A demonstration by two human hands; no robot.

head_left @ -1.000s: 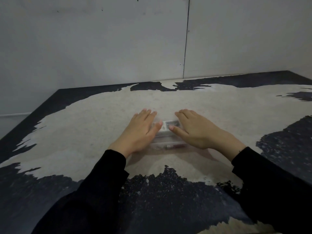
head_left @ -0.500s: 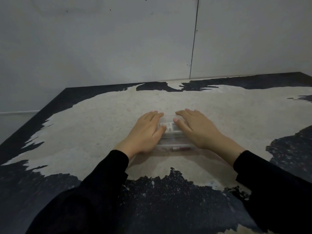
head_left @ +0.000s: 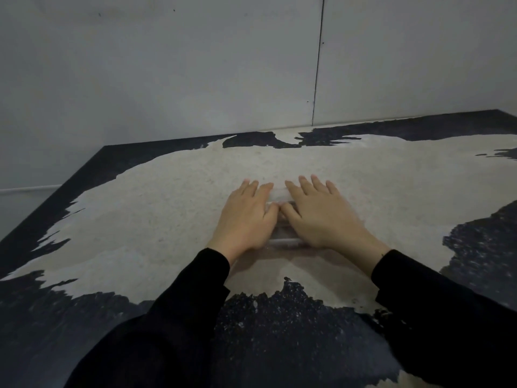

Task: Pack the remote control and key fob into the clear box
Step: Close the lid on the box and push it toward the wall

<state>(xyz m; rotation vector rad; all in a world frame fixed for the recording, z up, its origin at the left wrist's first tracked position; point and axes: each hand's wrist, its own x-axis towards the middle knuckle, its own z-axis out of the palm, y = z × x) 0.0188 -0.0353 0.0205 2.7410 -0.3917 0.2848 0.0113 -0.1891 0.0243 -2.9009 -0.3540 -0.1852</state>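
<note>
Both hands lie flat, fingers spread, palms down on the clear box (head_left: 282, 239) — left hand (head_left: 246, 219) and right hand (head_left: 319, 217) cover nearly all of it, thumbs almost touching. Only a sliver of box shows between them; its contents cannot be made out. Black sleeves (head_left: 179, 312) reach the wrists. No writing is legible on the mottled table (head_left: 156, 219).

Clear box (head_left: 284, 238): transparent, low, rectangular; flat on table, long side running 9 to 3 o'clock. Mostly covered from above; only narrow strip visible at centre, plus pale near edge at 6 o'clock. Lies at middle of light patch of surface, well apart from dark areas. Lid state: cannot tell. Remote control and key fob: not discernible through visible strip; contents hidden or too blurred to identify.
</note>
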